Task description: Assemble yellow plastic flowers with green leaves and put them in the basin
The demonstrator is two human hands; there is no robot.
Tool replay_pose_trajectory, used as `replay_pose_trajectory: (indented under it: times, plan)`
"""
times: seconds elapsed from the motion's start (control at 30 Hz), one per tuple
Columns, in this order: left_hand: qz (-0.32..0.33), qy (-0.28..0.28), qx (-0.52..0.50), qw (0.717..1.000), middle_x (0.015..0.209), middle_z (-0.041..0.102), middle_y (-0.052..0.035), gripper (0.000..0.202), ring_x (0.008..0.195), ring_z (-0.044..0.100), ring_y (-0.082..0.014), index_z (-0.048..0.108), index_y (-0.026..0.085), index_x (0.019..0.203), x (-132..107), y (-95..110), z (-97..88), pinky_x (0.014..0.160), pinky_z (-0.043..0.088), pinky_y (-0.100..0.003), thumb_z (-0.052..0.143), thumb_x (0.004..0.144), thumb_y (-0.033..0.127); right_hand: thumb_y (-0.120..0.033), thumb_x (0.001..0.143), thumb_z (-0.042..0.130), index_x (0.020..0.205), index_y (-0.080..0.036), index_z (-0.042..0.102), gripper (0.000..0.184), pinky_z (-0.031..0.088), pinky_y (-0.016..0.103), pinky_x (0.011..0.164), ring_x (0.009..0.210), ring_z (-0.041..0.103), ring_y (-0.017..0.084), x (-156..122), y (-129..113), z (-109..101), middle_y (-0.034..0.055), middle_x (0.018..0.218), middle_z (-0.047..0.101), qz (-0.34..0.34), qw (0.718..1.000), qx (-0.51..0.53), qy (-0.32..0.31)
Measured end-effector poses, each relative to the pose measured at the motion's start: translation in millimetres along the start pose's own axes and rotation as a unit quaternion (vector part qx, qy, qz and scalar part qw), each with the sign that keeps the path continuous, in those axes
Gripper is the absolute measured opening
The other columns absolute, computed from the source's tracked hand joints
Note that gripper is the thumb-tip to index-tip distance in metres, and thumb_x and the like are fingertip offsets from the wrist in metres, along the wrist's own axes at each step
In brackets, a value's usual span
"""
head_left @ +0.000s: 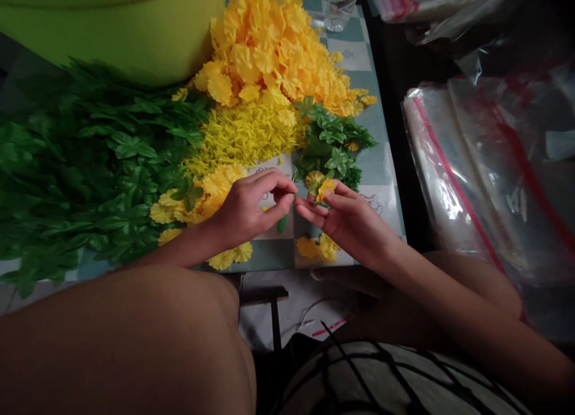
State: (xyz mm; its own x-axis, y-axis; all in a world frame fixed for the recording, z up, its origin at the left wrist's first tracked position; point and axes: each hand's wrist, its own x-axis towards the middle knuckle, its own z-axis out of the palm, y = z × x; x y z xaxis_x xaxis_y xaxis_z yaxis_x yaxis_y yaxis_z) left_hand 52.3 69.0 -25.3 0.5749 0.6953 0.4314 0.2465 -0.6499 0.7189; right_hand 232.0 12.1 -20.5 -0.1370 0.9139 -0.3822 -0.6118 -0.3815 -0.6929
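Note:
My left hand (pixel 249 208) pinches a thin green plastic stem (pixel 282 223) between thumb and fingers. My right hand (pixel 344 220) meets it from the other side, its fingertips shut on a small yellow artificial flower (pixel 326 190) with a bit of green beneath. A large heap of yellow artificial flowers (pixel 265 50) rises beyond both hands, beside a mass of spiky yellow filler (pixel 242 133). Green artificial leaves (pixel 90 163) spread widely to the left, and a smaller leaf pile (pixel 332 139) lies just past my right hand. Loose yellow flowers (pixel 312 248) lie below my hands.
The flowers lie on a teal-and-white checked table cover (pixel 354 61) with a dark edge on its right. A lime-green round container (pixel 103 26) stands at the far left, a plastic bottle (pixel 340 5) at the back, and clear red-sealed plastic bags (pixel 476 175) to the right.

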Motion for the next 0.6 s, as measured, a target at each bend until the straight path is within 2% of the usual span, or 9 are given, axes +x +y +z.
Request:
replay_pose_trajectory:
  times: [0.07,0.13,0.23,0.3,0.47,0.53,0.6]
  plan:
    - [-0.081,0.023,-0.055,0.995,0.075,0.066,-0.0016,0.004,0.066,0.060,-0.0108,0.063,0.015,0.081,1.1,2.3,2.9,0.063,0.050,-0.023,0.059,0.080,0.016,-0.018,0.075,0.069,0.079,-0.025,0.054,0.017,0.053,0.042,0.092,0.086,0.069,0.018,-0.4,-0.5,0.0,-0.0055,0.075,0.064,-0.035,0.998,-0.052,-0.017]
    - [-0.160,0.037,-0.117,0.979,0.073,0.067,-0.0016,0.006,0.064,0.061,-0.0109,0.066,0.014,0.080,1.8,3.6,5.2,0.059,0.051,-0.022,0.063,0.078,0.019,-0.019,0.076,0.069,0.079,-0.024,0.057,0.013,0.054,0.039,0.086,0.083,0.067,0.017,-0.7,-1.0,-0.3,-0.0036,0.078,0.062,-0.083,0.984,-0.152,-0.040]
    - [-0.233,0.034,-0.174,0.956,0.063,0.065,-0.0004,0.011,0.057,0.060,-0.0109,0.066,0.013,0.072,1.8,4.1,6.8,0.053,0.050,-0.021,0.066,0.076,0.024,-0.021,0.079,0.066,0.080,-0.022,0.061,0.006,0.051,0.036,0.085,0.088,0.062,0.018,-1.0,-0.5,-1.3,0.0011,0.087,0.062,-0.170,0.933,-0.309,-0.073]
    - [-0.249,0.021,-0.192,0.949,0.060,0.064,-0.0001,0.013,0.054,0.060,-0.0107,0.064,0.013,0.069,1.3,4.4,7.3,0.050,0.049,-0.021,0.066,0.075,0.024,-0.021,0.081,0.064,0.081,-0.022,0.061,0.003,0.049,0.035,0.086,0.091,0.060,0.018,-1.0,1.0,-2.2,0.0025,0.088,0.061,-0.213,0.903,-0.365,-0.081]
    - [-0.251,-0.016,-0.207,0.945,0.061,0.063,0.0001,0.014,0.054,0.060,-0.0107,0.064,0.013,0.073,0.3,6.6,8.7,0.050,0.049,-0.020,0.062,0.078,0.026,-0.018,0.086,0.057,0.085,-0.023,0.059,0.005,0.049,0.034,0.081,0.089,0.060,0.018,-1.3,3.5,-3.5,0.0032,0.089,0.063,-0.268,0.860,-0.430,-0.057]
    - [-0.249,-0.017,-0.214,0.944,0.062,0.063,-0.0001,0.013,0.055,0.059,-0.0106,0.063,0.013,0.075,0.0,7.2,9.4,0.050,0.049,-0.020,0.061,0.079,0.026,-0.014,0.086,0.055,0.086,-0.023,0.057,0.010,0.049,0.034,0.079,0.088,0.061,0.018,-1.7,3.3,-3.6,0.0031,0.090,0.063,-0.300,0.827,-0.473,-0.052]
    - [-0.246,-0.020,-0.219,0.944,0.063,0.062,0.0002,0.013,0.055,0.058,-0.0101,0.063,0.013,0.076,-0.7,7.2,10.2,0.051,0.049,-0.020,0.061,0.079,0.025,-0.010,0.086,0.052,0.087,-0.024,0.056,0.015,0.049,0.032,0.077,0.087,0.061,0.017,-2.5,2.8,-3.5,0.0029,0.090,0.063,-0.340,0.779,-0.524,-0.056]
